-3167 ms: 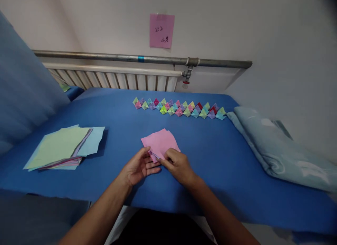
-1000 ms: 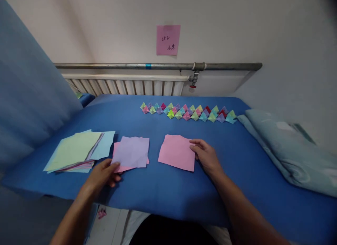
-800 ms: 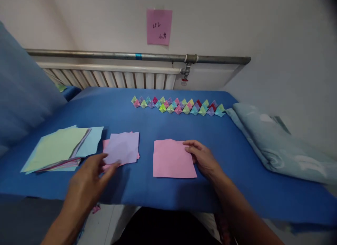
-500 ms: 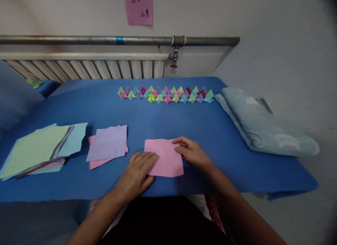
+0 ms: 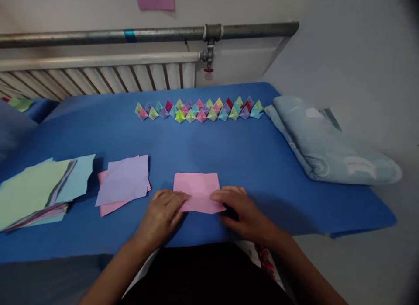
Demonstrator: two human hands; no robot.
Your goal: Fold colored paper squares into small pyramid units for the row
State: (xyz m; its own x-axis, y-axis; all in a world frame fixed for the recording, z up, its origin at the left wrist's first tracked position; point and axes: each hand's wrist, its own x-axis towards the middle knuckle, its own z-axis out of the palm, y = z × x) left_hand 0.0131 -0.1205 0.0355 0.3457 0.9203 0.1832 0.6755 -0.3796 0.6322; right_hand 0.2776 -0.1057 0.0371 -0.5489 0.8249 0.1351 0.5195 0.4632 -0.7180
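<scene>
A pink sheet of paper (image 5: 198, 191) lies on the blue cloth in front of me, with a crease line running across its middle. My left hand (image 5: 162, 213) holds its left edge, fingertips on top and thumb low at the near side. On the opposite edge, my right hand (image 5: 240, 209) has its bent fingers on the paper, with the thumb lower, by the near right corner. The fingers cover parts of both side edges. Left of my left hand lies a small stack with a purple sheet (image 5: 126, 180) over a pink sheet (image 5: 113, 208).
A larger stack of coloured paper (image 5: 32, 187) lies at far left. Small folded paper pieces (image 5: 201, 115) stand in rows near the back. A folded light-blue blanket (image 5: 327, 143) rests at right. Behind the blue-covered surface (image 5: 183, 143) are a radiator (image 5: 140, 77) and pipe (image 5: 163, 34).
My right hand has moved from the sheet's far right corner down to its right edge near me. The pink sheet now looks shorter front to back, with a crease. The camera view has shifted slightly.
</scene>
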